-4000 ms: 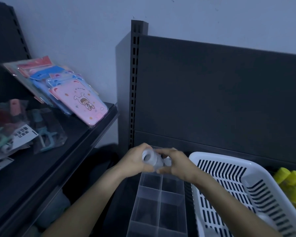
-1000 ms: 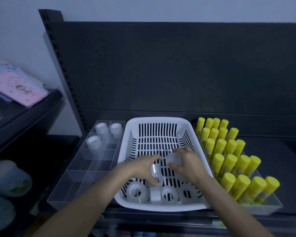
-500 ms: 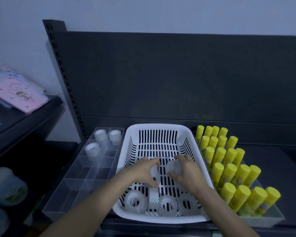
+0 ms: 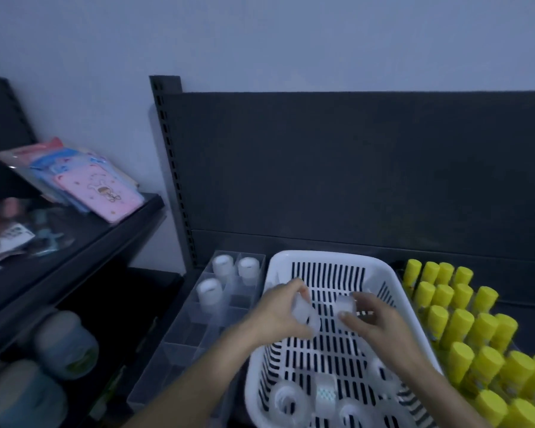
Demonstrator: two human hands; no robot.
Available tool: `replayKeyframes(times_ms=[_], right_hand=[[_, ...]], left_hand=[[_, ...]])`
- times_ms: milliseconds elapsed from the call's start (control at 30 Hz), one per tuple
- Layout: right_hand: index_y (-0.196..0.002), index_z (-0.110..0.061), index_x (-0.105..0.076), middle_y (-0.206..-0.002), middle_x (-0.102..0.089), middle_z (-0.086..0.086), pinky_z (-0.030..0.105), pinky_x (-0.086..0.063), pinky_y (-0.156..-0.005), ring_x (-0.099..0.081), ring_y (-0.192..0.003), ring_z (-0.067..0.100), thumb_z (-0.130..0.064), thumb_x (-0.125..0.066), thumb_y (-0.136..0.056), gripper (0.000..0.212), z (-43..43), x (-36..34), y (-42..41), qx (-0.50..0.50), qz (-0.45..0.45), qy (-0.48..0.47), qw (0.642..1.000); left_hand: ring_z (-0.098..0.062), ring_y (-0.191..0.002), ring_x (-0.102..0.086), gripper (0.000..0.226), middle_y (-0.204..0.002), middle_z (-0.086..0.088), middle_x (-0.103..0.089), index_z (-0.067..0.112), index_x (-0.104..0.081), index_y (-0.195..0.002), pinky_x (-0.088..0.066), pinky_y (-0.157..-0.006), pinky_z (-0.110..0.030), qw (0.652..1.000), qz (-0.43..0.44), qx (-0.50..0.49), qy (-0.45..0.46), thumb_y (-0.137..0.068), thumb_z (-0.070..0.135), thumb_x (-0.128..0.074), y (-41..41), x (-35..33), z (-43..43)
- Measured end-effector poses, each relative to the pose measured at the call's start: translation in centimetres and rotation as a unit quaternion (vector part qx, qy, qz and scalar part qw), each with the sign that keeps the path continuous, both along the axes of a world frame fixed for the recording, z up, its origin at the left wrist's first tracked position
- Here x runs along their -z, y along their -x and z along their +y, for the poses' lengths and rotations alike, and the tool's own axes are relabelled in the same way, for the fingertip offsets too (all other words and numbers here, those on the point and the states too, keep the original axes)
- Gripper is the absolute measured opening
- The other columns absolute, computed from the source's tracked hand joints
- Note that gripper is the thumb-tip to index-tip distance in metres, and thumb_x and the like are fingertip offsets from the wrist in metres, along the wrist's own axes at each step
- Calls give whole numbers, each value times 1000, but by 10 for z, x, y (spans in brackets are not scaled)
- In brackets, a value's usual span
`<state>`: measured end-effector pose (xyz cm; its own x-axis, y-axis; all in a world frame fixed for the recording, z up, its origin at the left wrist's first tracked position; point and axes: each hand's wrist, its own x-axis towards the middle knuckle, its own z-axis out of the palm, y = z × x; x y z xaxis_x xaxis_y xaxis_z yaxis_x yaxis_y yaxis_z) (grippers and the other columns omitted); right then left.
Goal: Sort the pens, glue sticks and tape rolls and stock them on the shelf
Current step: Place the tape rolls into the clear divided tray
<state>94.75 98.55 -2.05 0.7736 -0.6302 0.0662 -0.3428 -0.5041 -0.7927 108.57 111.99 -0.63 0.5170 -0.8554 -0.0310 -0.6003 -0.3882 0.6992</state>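
Tape roll (image 4: 305,313), axis tilted down-right, sits in curled left fingers (image 4: 297,291); right fingers (image 4: 368,304) pinch another roll (image 4: 343,305).

basket (image 4: 380,267) between organizer (image 4: 179,341), glue sticks (image 4: 464,329)

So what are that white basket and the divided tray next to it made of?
The white basket looks like moulded plastic with a smooth finish: it is one piece, with a rounded rim and regular slots. The divided tray seems to be clear rigid plastic, perhaps acrylic: its thin, straight walls are see-through.
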Motion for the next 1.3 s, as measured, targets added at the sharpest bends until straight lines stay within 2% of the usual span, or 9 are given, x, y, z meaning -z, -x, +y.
replayKeyframes(times_ms=[100,233,367,567,733,867,1000,1167,1300], right_hand=[[-130,-15,-50,-109,-57,-7,34,-52,-84,-59,-92,12,-33,-63,-85,51,11,-14,-26,-21,-19,-7,1000],[-130,-12,-49,-115,-57,-2,29,-47,-84,-60,-95,15,-26,-67,-82,54,37,-27,-85,-64,5,11,998],[-126,-10,-51,-121,-57,10,29,-44,-87,-57,-106,25,-24,-67,-79,51,64,-26,-150,-132,64,110,983],[-122,-8,-47,-125,-53,11,39,-32,-100,-53,-114,30,-20,-52,-84,40,86,-9,-207,-199,299,350,865],[-117,-8,-46,-116,-59,10,41,-30,-100,-57,-107,28,-14,-52,-82,36,85,-3,-214,-204,347,403,822],[-101,-14,-55,-110,-61,10,39,-32,-91,-55,-103,26,-18,-53,-82,20,88,5,-215,-229,350,432,800],[-102,-13,-58,-107,-64,10,36,-34,-87,-57,-103,28,-27,-53,-83,24,84,9,-212,-236,314,426,815],[-127,-22,-54,-121,-60,1,25,-44,-90,-55,-106,14,-29,-73,-75,56,74,-6,-192,-228,154,151,949],[-135,-25,-44,-115,-56,-6,17,-36,-83,-48,-98,5,-30,-73,-75,67,90,-8,-186,-289,86,119,946]], left_hand=[[-10,-88,-52,48,-92,8,-51,24,-46,-104,-43,-70,-21,997,22,-65,44,-69,21,-78,-31,-19,35],[-1,-73,-51,50,-87,7,-57,23,-55,-85,-42,-62,-12,982,68,-140,106,-43,36,-80,-82,-24,86],[-9,-73,-52,41,-82,4,-56,21,-54,-85,-42,-64,-21,980,55,-173,81,-58,18,-84,-115,-12,118],[-8,-75,-54,37,-82,7,-57,13,-59,-95,-44,-64,-20,982,71,-161,64,-65,12,-82,-138,7,136],[1,-66,-49,36,-77,12,-53,19,-56,-94,-37,-52,-6,986,59,-144,68,-67,13,-79,-150,11,128],[-1,-71,-50,37,-83,9,-55,25,-54,-92,-38,-57,-13,989,58,-125,57,-66,14,-78,-155,16,119],[-7,-77,-52,39,-91,4,-56,27,-54,-94,-42,-63,-18,991,56,-117,46,-66,16,-78,-156,21,115],[-10,-80,-53,40,-91,4,-57,29,-56,-91,-45,-68,-24,989,77,-110,60,-62,19,-81,-156,22,110],[-7,-83,-57,50,-90,5,-61,29,-58,-88,-49,-76,-29,988,112,-72,83,-44,39,-78,-146,12,96]])
